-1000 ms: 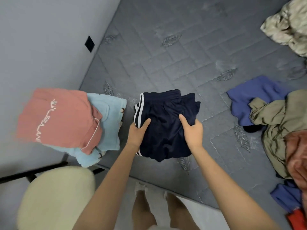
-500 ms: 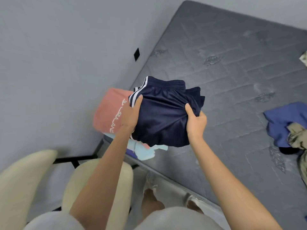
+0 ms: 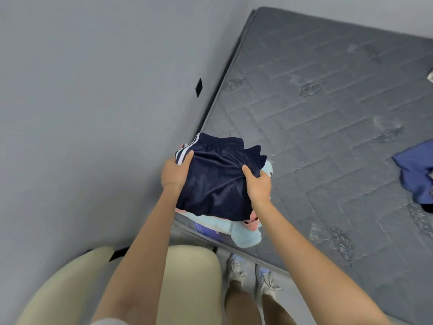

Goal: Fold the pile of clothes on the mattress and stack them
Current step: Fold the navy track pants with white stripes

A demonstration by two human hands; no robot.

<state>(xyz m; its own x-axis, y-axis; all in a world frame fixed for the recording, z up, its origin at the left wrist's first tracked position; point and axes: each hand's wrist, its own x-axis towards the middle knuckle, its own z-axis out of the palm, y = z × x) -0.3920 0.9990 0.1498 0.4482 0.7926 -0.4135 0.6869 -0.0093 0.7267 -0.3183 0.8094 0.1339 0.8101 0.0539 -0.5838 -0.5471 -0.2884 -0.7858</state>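
Shorts (image 3: 215,184), navy and folded, are gripped on both sides. My left hand (image 3: 174,171) is on the white-striped edge and my right hand (image 3: 259,186) on the opposite edge. Thumbs are on top, fingers tucked under and hidden.

They're over the stack at the near left corner of the mattress (image 3: 328,113). Can't tell if they're resting on it or just above.

The fabric reads thin, slick, floppy and light. I think the fold will slide open if one side goes first. Plan: hold the side edges, lower flat, let go of both together.

Underneath are a pink garment (image 3: 251,220) and a light blue fleecy one (image 3: 246,233), which pokes out toward the near edge.

The mattress is grey and quilted with leaf motifs. A blue garment (image 3: 414,174) lies unfolded, well apart to the right. The grey wall (image 3: 93,90) on the left has a small black square (image 3: 199,87). A cream chair (image 3: 192,277) and my shoes (image 3: 236,270) are below.
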